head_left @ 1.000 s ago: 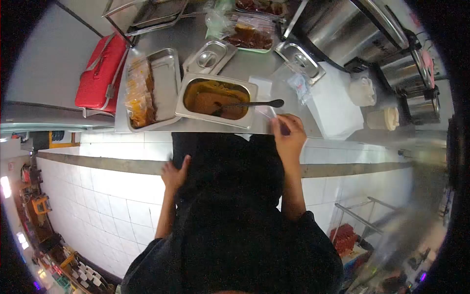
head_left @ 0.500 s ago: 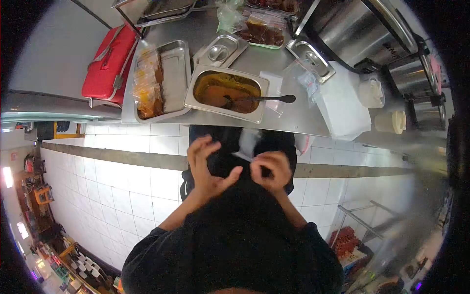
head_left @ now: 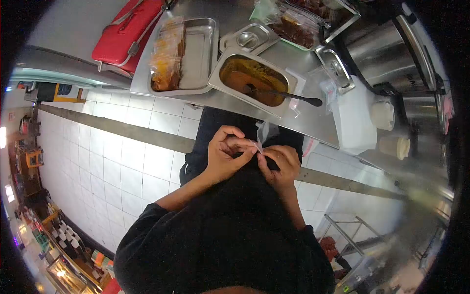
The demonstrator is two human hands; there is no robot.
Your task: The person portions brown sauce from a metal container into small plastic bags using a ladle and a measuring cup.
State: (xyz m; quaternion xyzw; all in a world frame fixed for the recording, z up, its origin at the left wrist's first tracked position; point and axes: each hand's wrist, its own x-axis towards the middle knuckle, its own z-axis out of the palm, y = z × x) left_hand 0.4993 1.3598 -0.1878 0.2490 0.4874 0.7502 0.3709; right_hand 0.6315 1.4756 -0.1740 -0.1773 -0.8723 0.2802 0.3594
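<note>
A small clear plastic bag [head_left: 266,132] hangs upright between my hands, in front of my dark clothing. My left hand [head_left: 226,154] pinches the bag's near edge between thumb and fingers. Against the same edge, my right hand [head_left: 281,164] grips with thumb and curled fingers. Just beyond them on the counter stands a steel food pan [head_left: 289,81] with orange-brown sauce [head_left: 242,81] in it. A black-handled spoon [head_left: 303,99] rests in the sauce, its handle over the pan's right rim.
Filled sauce bags [head_left: 167,54] lie in a steel tray [head_left: 199,54] at the left. Steel lids [head_left: 248,39], a white sheet [head_left: 353,122], and plastic tubs [head_left: 382,116] are on the counter [head_left: 313,128]. A red bag [head_left: 126,36] sits at the far left.
My left hand has moved right to the plastic bag and now pinches its edge alongside my right hand. The whole view has turned, so the counter slants down to the right.
</note>
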